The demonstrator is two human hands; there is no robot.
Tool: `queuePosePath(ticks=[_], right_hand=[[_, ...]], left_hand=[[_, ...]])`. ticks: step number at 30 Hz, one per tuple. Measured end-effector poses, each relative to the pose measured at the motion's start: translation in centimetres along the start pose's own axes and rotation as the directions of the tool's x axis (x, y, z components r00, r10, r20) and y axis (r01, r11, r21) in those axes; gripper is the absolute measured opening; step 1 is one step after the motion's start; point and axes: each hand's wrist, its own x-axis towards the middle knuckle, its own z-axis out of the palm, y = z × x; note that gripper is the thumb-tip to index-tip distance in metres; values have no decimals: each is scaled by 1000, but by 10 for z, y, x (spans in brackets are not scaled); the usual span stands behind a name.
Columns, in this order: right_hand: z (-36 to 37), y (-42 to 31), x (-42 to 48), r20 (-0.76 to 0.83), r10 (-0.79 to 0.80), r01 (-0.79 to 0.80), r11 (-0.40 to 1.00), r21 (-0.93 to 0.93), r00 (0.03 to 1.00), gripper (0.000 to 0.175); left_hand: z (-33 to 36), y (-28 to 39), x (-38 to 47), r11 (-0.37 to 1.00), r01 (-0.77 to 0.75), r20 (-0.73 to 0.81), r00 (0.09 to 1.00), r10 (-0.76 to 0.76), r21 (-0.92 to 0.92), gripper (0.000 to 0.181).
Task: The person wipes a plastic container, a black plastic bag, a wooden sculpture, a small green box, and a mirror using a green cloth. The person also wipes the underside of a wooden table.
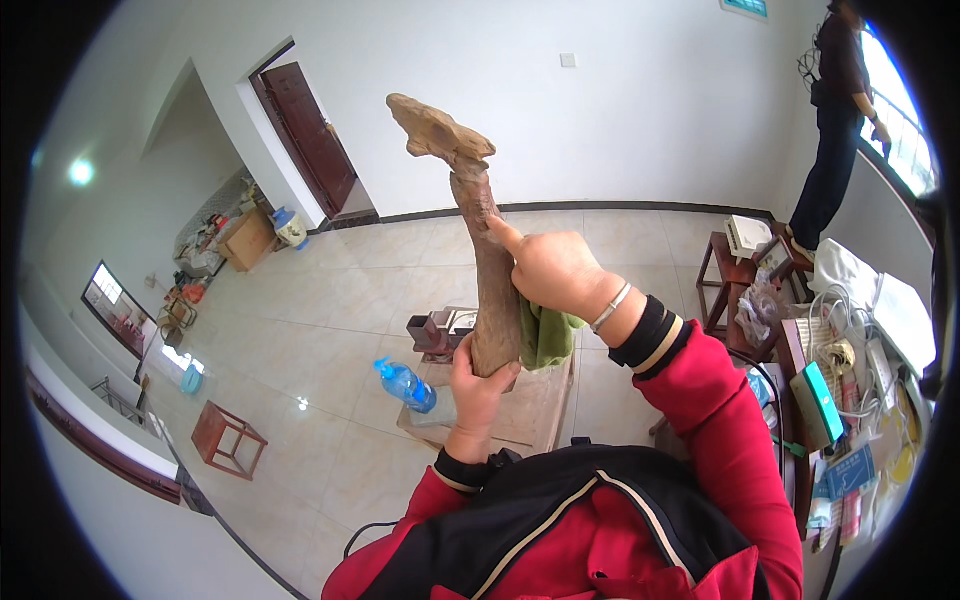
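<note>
My left hand (480, 390) grips the lower end of a long piece of carved or weathered wood (495, 307), which stands upright with a wider, jagged head at its top. The index finger of my right hand (551, 270) is extended against the upper shaft; the other fingers are curled. A green cloth (547, 337) hangs below my right hand, behind the wood; what holds it is hidden. Beneath the wood is a low wooden table (540, 412), with a blue spray bottle (409, 386) on its left and a dark brown box-like object (431, 334) farther back.
A cluttered table at the right holds a power strip (877, 367), cables and a teal box (817, 405). Wooden stools (724, 262) stand behind it, and another stool (229, 439) at the left. A person (832, 120) stands by the window.
</note>
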Motion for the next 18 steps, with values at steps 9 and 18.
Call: queuePosePath(ticks=[9, 18], right_hand=[[16, -1, -19, -289, -125, 122, 992, -28, 949, 46], [13, 2, -25, -291, -68, 67, 998, -12, 954, 60]], left_hand=[[-13, -9, 1, 992, 24, 93, 996, -13, -128, 70], [-6, -7, 5, 997, 18, 62, 998, -13, -80, 67]])
